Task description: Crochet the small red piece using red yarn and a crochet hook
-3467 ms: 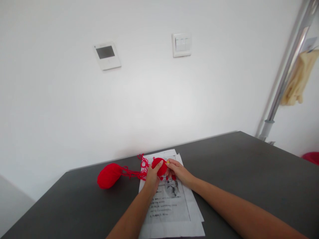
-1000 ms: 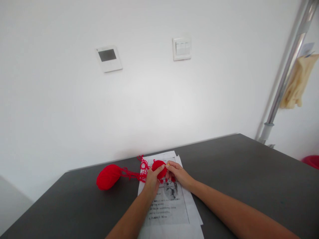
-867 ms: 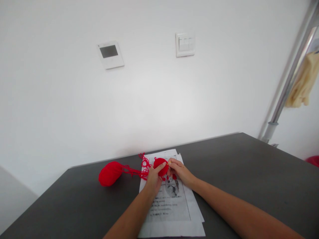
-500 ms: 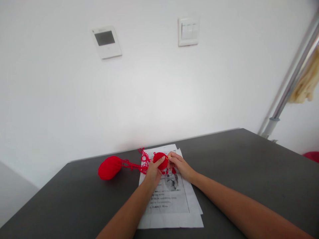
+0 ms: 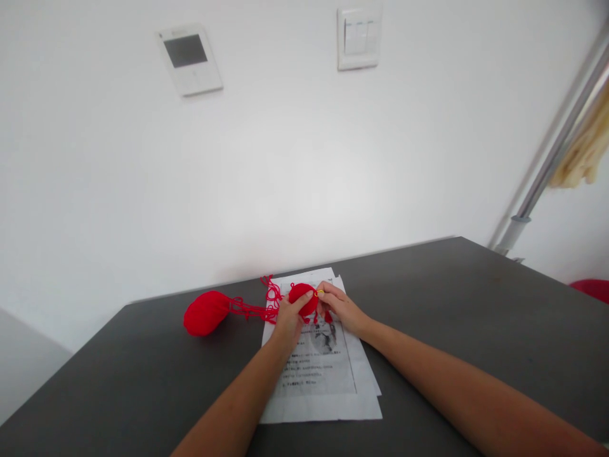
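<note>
Nearest, a stack of printed paper sheets [image 5: 328,406] lies on the dark table [image 5: 476,330], and both hands rest over its far end. The left hand [image 5: 287,319] has its fingers wrapped about a small red woolly piece [image 5: 301,296], thumb on top; the right hand [image 5: 339,309] pinches, fingers narrow, a tiny yellow thing [image 5: 318,293] at the piece's right edge — hook, needle or ring, too small to tell. The piece sits just above the paper, between the two hands. From beside the left hand a tangle of loose red strands [image 5: 259,309] trails left to a ball of red yarn [image 5: 205,312] lying on the table, apart from the sheets. The likeliest trouble, I judge, is that tangle: a tug could knot the loops or roll the ball toward the table's edge, and the yellow thing could slip from so fine a pinch. Of containers, only a red rim [image 5: 592,289] shows at the far right — perhaps a tub, its inside hidden.
</note>
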### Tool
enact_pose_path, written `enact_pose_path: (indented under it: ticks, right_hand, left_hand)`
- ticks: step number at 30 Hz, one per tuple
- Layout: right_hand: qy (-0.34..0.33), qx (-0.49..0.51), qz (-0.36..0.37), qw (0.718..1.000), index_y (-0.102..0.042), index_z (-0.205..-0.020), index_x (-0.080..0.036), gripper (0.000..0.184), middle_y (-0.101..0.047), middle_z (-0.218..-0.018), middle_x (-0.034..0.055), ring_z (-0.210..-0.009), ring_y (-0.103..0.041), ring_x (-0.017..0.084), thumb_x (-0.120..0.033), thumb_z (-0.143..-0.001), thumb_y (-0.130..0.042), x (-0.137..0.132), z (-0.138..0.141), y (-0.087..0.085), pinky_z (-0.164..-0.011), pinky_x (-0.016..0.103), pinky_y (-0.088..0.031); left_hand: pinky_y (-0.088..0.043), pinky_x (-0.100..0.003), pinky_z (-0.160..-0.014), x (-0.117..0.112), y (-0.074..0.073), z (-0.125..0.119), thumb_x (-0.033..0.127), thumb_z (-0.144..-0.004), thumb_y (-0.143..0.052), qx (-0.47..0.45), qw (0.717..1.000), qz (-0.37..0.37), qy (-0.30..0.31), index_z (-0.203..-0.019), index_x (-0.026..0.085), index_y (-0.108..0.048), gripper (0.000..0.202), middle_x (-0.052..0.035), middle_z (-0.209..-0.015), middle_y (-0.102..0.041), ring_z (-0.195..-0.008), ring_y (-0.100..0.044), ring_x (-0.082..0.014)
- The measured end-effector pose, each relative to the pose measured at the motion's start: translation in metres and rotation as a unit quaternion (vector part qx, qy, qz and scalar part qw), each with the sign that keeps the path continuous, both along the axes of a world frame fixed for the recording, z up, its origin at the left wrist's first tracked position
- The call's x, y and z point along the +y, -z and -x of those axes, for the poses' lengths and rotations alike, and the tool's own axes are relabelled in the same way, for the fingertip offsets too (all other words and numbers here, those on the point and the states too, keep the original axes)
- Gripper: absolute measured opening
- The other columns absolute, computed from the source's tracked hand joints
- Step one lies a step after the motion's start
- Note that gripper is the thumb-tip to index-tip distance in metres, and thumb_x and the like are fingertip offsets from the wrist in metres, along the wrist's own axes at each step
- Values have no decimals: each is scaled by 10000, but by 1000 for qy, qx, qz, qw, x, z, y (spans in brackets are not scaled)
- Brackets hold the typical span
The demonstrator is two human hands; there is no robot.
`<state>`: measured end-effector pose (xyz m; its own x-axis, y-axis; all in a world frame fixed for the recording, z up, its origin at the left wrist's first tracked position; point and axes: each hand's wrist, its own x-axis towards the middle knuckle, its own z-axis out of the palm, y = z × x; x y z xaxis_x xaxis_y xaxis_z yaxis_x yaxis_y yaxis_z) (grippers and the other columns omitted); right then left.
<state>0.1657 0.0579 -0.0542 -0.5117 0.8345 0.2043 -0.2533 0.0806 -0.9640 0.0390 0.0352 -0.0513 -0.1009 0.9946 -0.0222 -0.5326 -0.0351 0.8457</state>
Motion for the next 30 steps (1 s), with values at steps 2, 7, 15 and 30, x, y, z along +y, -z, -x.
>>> enact_pose_path:
  ticks: [2,7,15,30]
  right_hand:
    - [2,-4,-6,1000,-438,-670,-200,194,-506,-520,-43,-477,-452,102,-349,-785,-484,1,0,0,-442,205,-343]
    - [4,-9,-13,1000,-438,-684,-196,171,-503,-527,-46,-487,-452,101,-326,-788,-476,1,0,1,-444,199,-342]
    - [6,-29,-8,1000,-435,-710,-203,233,-502,-555,-51,-484,-448,98,-410,-787,-506,0,0,-1,-418,194,-322]
    - [-16,-27,-33,999,-446,-724,-204,238,-512,-574,-36,-542,-478,121,-422,-808,-494,1,-4,-3,-470,219,-357]
  left_hand:
    - [-466,-235,-588,0,-1,0,214,-540,-773,15,1000,-4,-16,-655,136,-613,212,6,-576,-638,-545,-590,-119]
    - [-457,-238,-563,0,-1,-1,227,-542,-765,33,999,-13,-31,-646,134,-617,203,8,-551,-632,-520,-577,-121]
    - [-449,-225,-567,-2,-4,-1,211,-527,-769,45,998,-12,-40,-632,127,-620,200,2,-564,-641,-525,-571,-113]
    - [-444,-214,-522,-3,-9,-2,224,-551,-760,44,999,-18,-2,-609,132,-619,178,7,-547,-624,-505,-556,-107]
